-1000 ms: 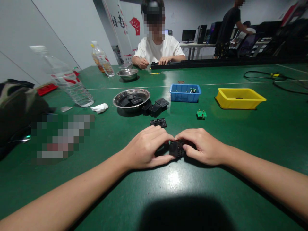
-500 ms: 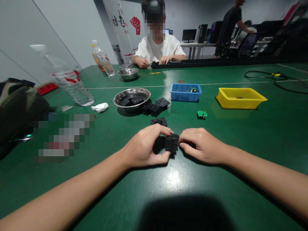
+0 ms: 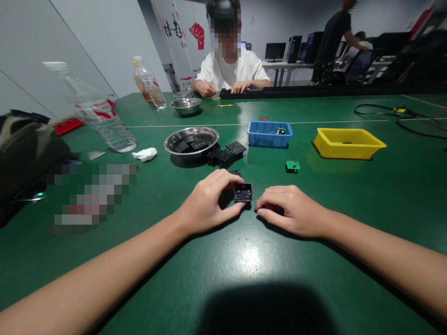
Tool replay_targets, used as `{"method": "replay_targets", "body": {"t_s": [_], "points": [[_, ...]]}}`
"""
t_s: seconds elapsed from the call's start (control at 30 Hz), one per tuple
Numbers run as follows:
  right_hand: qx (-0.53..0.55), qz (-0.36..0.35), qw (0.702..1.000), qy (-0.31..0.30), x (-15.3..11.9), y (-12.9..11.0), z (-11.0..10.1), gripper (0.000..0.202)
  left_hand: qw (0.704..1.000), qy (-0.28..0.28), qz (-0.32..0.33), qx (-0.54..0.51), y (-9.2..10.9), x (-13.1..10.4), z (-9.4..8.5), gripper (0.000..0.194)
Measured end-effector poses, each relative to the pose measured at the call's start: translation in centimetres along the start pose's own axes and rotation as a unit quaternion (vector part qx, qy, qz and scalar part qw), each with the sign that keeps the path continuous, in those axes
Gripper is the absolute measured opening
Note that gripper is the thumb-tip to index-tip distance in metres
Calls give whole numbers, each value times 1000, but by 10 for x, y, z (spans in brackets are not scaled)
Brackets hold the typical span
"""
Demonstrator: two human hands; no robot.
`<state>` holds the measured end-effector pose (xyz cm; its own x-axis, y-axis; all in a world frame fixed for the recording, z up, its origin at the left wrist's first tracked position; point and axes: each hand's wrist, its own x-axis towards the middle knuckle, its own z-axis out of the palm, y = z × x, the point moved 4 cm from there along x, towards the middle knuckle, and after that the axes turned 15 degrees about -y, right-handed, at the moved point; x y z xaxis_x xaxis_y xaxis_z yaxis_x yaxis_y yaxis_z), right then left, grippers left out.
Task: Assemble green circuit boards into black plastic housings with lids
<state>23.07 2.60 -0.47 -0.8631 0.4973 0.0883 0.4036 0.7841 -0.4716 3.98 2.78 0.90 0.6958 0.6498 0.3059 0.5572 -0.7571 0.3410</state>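
Note:
Between thumb and fingers, my left hand (image 3: pixel 213 202) grips a small black plastic housing (image 3: pixel 243 192), its hollow side facing me. Just right of it, my right hand (image 3: pixel 293 211) rests on the green table with fingers curled together; whether anything small is between the fingertips is hidden. Another black part (image 3: pixel 235 173) lies partly hidden behind my left fingers. Farther back, several black housings (image 3: pixel 226 156) lie beside a metal bowl (image 3: pixel 167 148) that holds more of them. A green circuit board (image 3: pixel 293 165) sits beyond my right hand.
A blue bin (image 3: pixel 268 140) with small boards and a yellow bin (image 3: pixel 345 150) stand behind. Bottles (image 3: pixel 101 118), white tissue (image 3: pixel 145 154) and a bag (image 3: pixel 31 153) are at the left. Across the table sits a person (image 3: pixel 230 70) near a long black bar (image 3: pixel 314 90).
My left hand has moved slightly back and left, and the black housing has turned to show its hollow side. My right fingertips are now apart from it.

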Motion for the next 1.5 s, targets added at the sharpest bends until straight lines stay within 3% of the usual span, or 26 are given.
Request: {"method": "replay_targets", "body": {"t_s": [0.23,0.57,0.77,0.87,1.0,1.13,1.3,1.43,1.5], "points": [[-1,-1,1000,-1,0,0,0,18,1000,-12,-9,-4,0,0,1,25],[-10,-13,1000,15,0,1,1,17,994,-91,-58,-17,-9,1,9,34],[-25,-24,996,78,-4,2,-4,18,996,-69,-60,-20,-7,1,5,41],[-74,15,985,157,-10,14,-16,15,996,-41,-74,-21,-11,0,0,29],[-135,106,945,277,-25,42,-39,12,994,-13,-108,-7,-26,-1,-5,24],[-138,215,925,281,-34,73,-48,36,991,-17,-132,2,-37,-2,-7,25],[-69,274,935,216,-33,91,-43,36,991,-23,-131,2,-38,-1,-5,24],[90,264,922,268,-33,94,-42,27,992,-19,-121,-2,-36,-1,-5,22],[239,232,893,303,-31,93,-40,27,994,-17,-112,-2,-34,-1,-5,21]]}}
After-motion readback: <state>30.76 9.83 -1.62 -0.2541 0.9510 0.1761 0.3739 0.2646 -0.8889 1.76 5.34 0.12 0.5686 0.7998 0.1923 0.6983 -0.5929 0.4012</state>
